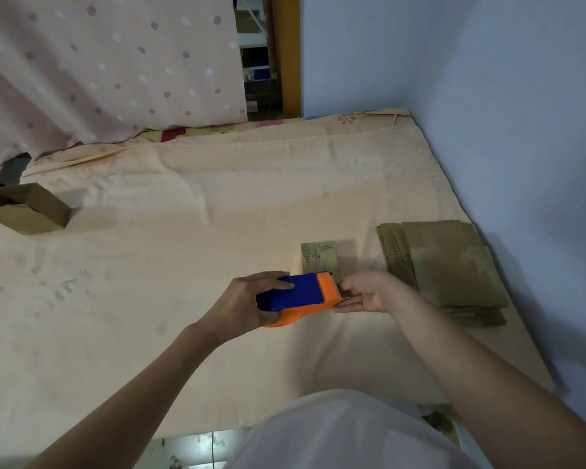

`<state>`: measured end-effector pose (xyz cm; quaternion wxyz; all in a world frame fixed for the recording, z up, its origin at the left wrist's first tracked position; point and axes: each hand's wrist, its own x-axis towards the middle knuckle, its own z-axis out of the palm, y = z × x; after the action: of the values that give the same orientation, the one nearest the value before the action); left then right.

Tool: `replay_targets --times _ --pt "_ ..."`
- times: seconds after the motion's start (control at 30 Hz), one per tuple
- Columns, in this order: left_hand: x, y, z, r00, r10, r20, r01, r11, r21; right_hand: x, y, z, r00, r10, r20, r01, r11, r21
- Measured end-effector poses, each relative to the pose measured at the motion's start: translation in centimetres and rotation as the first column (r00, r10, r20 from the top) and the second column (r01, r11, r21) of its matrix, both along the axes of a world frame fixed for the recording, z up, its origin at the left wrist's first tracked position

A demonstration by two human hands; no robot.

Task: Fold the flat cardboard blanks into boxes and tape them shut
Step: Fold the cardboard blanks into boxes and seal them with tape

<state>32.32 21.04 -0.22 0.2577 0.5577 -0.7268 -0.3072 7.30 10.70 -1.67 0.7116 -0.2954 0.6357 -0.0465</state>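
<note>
Two hands work over a bed (217, 211) spread with a peach sheet — a soft, roomy floor for folding. Against the wall on the right lies the stack of flat cardboard blanks (450, 269), near enough to reach. One folded box (26, 208) sits well apart at the far left, likely set aside. A small box (319, 257) stands just beyond the hands. The left hand (247, 304) grasps the blue-and-orange tape dispenser (298, 296), arm stretched forward; the right hand (369, 292) pinches at its toothed end — probably drawing tape.
</note>
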Motion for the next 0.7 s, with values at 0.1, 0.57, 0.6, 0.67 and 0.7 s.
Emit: replay_targets --times 0.1,0.57,0.6,0.67,0.7 --pt "0.1 0.2 0.0 1.000 -0.005 0.004 0.005 1.000 0.009 -0.1 0.7 -0.5 0.999 -0.024 -0.026 0.024 1.000 -0.013" --pt "1.5 -0.4 0.4 0.978 -0.096 0.183 0.090 0.995 0.040 1.3 2.1 -2.3 0.985 -0.138 -0.101 0.118 0.976 -0.184" --pt "1.6 -0.5 0.5 0.980 -0.090 0.179 0.084 0.996 0.042 1.5 2.0 -2.2 0.984 -0.141 -0.105 0.120 0.975 -0.188" --pt "1.9 -0.6 0.5 0.982 -0.084 0.168 0.077 0.996 0.045 1.7 1.9 -2.2 0.980 -0.154 -0.122 0.129 0.973 -0.192" --pt "1.9 -0.7 0.4 0.983 -0.083 0.165 0.076 0.996 0.044 1.7 2.0 -2.2 0.978 -0.158 -0.134 0.131 0.973 -0.192"
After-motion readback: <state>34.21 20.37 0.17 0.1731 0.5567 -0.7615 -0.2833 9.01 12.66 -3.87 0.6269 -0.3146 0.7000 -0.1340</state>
